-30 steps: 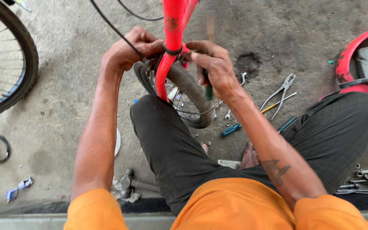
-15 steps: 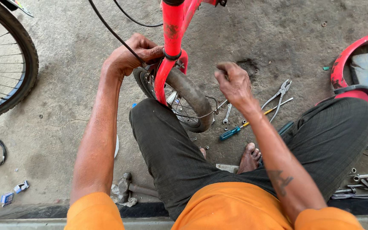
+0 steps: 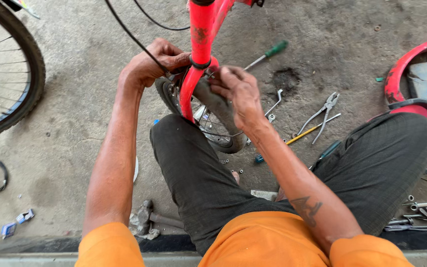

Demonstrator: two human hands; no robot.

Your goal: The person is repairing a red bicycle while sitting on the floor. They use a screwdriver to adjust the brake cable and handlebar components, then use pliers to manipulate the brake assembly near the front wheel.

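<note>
A red bicycle fork (image 3: 201, 44) stands over a small wheel with a grey tyre (image 3: 223, 136) between my knees. My left hand (image 3: 149, 64) is closed around the left side of the fork's top, where a black cable (image 3: 129, 34) runs past it. My right hand (image 3: 238, 89) lies over the tyre, thumb along the rubber, with its fingertips pressed against the fork beside a black ring (image 3: 199, 64). What the fingertips pinch is hidden. A green-handled screwdriver (image 3: 269, 53) lies on the concrete just beyond my right hand.
Pliers (image 3: 322, 111), a small wrench (image 3: 274, 105), a yellow-handled tool (image 3: 312, 131) and a blue-handled screwdriver (image 3: 329, 148) lie to the right. A large bicycle wheel (image 3: 28, 84) stands at the left, a red mudguard (image 3: 411, 62) at the right, a hammer (image 3: 149, 217) by my left thigh.
My right hand went from the fork out to the right, then came back onto the tyre and fork. The green-handled screwdriver now lies on the ground. My left hand stayed put.
</note>
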